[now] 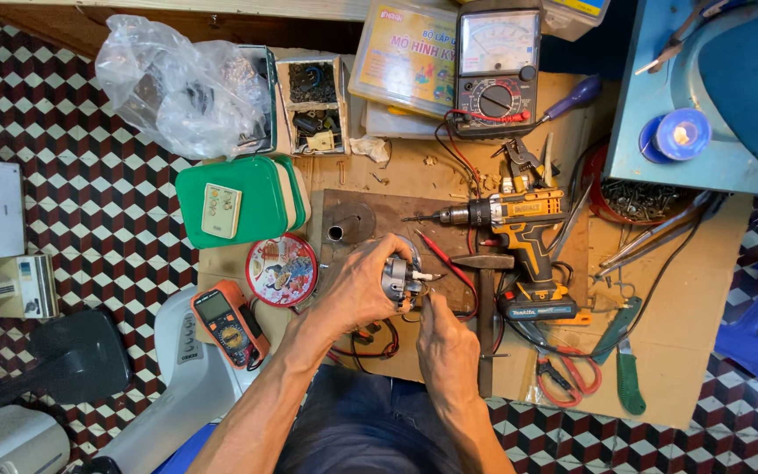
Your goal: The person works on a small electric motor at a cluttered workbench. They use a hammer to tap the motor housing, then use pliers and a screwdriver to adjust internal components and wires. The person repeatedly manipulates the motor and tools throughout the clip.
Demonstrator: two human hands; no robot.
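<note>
While the left hand wraps its fingers around a small round metal motor just below the middle of the frame, the right hand comes up from beneath with its fingertips pinched together at the motor's white terminal end, where thin wires stick out; what exactly it pinches is too small to tell. The motor is held just above the tabletop, not resting on it. Judging by this, the work on the motor is in mid-course: it is out and in hand, with its wires loose, and nothing shows it refitted or closed up. Red leads run from beside the motor toward the upper middle, to an analogue meter. Just right of the hands lie a hammer and a yellow cordless drill, its bit pointing left. Lower right are red-handled pliers and a green-handled tool. To the left of the hands sit a round printed tin lid and an orange digital meter; above these, a green box with a small remote on it and a clear plastic bag in the upper left. A tin of screws stands at the right.
</note>
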